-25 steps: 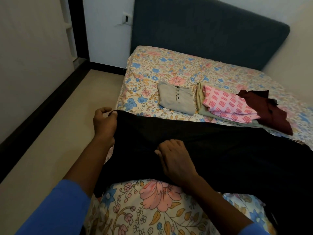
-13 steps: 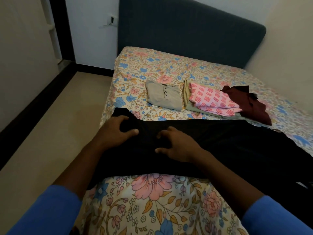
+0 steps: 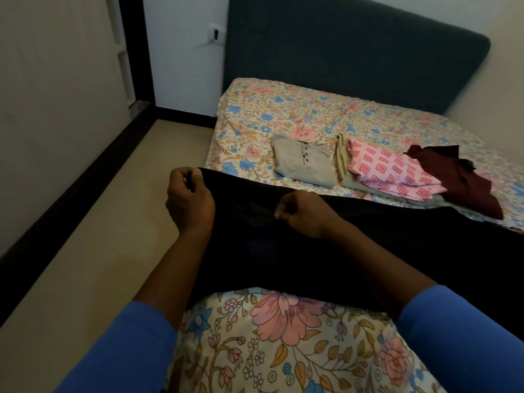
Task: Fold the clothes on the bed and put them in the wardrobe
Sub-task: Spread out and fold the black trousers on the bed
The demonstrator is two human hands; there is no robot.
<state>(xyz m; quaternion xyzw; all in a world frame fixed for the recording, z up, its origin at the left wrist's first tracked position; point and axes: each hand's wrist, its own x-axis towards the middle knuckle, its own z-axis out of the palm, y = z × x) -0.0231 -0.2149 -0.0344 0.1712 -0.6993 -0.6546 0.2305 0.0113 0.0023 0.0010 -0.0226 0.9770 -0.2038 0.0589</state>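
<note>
A large black garment (image 3: 283, 251) lies spread across the near part of the bed (image 3: 283, 350), which has a floral sheet. My left hand (image 3: 188, 199) pinches its upper left corner at the bed's edge. My right hand (image 3: 300, 212) grips its upper edge further right, fingers curled. Beyond it lie a folded beige buttoned shirt (image 3: 302, 160), a folded pink patterned cloth (image 3: 391, 173) on top of a pale green garment (image 3: 343, 148), and a loosely laid maroon garment (image 3: 456, 177).
A dark blue padded headboard (image 3: 354, 58) stands at the far end of the bed. Beige floor (image 3: 99, 236) runs along the bed's left side, bounded by a wall with a black skirting. A wall socket (image 3: 215, 34) sits left of the headboard.
Both hands lay flat on the black garment half a second ago; now they have closed on its upper edge and lifted it a little. The view has shifted slightly right.
</note>
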